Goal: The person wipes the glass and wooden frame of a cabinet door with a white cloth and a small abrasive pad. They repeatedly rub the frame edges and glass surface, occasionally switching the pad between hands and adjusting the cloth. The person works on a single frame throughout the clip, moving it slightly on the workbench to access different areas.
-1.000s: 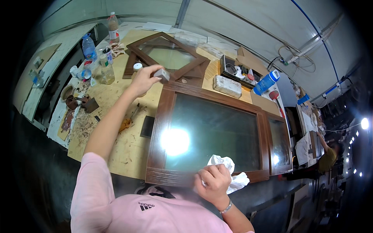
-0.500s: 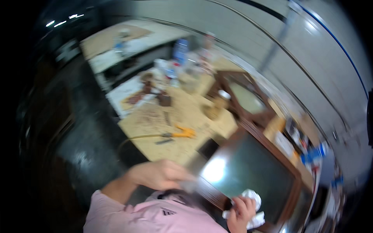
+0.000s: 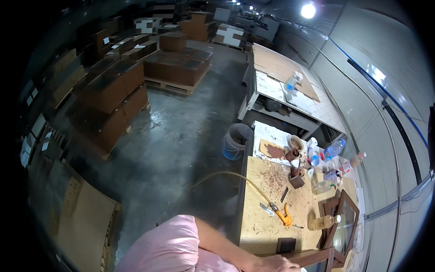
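rightward, the left hand (image 3: 277,264) extends low near the brown frame (image 3: 315,257).

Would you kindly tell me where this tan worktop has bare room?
A nearly bare patch lies between the orange air gun, the dark square block and the left edge of the tan worktop. Crowded: the wall side, with plastic bottles and brown glazed frames.

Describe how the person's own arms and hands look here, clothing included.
The left arm wears a loose, creased, pale pink short sleeve. Below it the forearm is bare, with no cable or marking visible. The left hand, partly cut off by the lower edge, shows no glove. The right hand is out of view.
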`<state>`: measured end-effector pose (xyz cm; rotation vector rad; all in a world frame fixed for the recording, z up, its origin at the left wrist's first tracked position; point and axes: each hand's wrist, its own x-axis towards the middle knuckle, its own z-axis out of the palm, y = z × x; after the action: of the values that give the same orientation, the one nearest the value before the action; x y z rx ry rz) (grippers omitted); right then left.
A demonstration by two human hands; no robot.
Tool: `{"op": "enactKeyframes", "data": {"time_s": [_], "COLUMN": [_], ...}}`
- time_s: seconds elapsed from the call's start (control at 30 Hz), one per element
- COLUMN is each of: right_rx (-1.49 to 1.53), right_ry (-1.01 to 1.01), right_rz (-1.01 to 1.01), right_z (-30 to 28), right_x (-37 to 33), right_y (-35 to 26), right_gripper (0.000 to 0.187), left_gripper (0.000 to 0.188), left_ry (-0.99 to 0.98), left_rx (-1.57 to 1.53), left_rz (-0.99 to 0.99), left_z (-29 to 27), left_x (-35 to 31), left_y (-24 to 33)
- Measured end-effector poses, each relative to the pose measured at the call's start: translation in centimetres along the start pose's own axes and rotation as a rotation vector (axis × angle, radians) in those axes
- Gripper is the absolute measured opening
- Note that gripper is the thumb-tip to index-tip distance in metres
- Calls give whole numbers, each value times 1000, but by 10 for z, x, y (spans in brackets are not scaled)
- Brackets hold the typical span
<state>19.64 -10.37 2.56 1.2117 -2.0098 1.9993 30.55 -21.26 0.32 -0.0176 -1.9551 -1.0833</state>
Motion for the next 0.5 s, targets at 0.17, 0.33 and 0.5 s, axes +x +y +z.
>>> {"op": "enactKeyframes", "data": {"time_s": [0.17,0.33,0.5], "right_rx": [141,131,108], "right_ry": [-1,37,126], "right_rz": [-182,-118,-34], "right_z": [16,6,-30], "right_x": [6,6,2], "right_y": [7,20,40], "right_gripper": [40,41,43], "left_gripper": [52,24,31], "left_ry": [88,120,-100], "left_rx": [-181,-237,90], "left_rz": [-105,16,-3], "left_z": [13,-17,-47], "left_x": [0,16,22], "left_y": [-17,-15,-62]}}
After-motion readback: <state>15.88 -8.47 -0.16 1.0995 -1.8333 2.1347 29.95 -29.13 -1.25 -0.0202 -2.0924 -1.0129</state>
